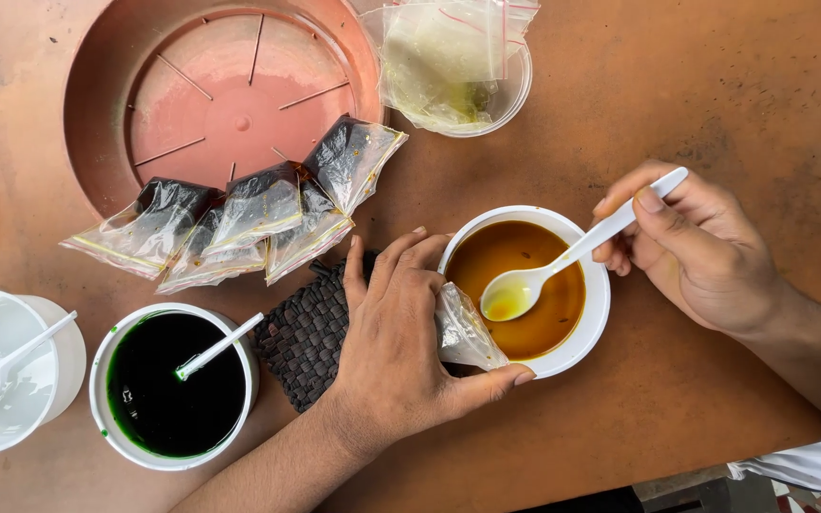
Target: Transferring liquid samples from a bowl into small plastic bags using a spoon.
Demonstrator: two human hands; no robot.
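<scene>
My left hand (396, 337) grips a small clear plastic bag (466, 332) held at the near rim of a white bowl (597, 313) of amber-brown liquid. My right hand (691, 247) holds a white plastic spoon (572, 252) by its handle; the spoon's bowl carries a little yellowish liquid just above the surface, close to the bag's mouth. A dark woven mat (308, 332) lies under my left hand, left of the bowl.
A white cup of dark green liquid (175, 385) with a spoon stands at lower left, next to an empty white container with a spoon (2, 366). Several filled dark bags (249, 214) lean on a round pink tray (106, 104). A clear tub of empty bags (453, 62) sits behind.
</scene>
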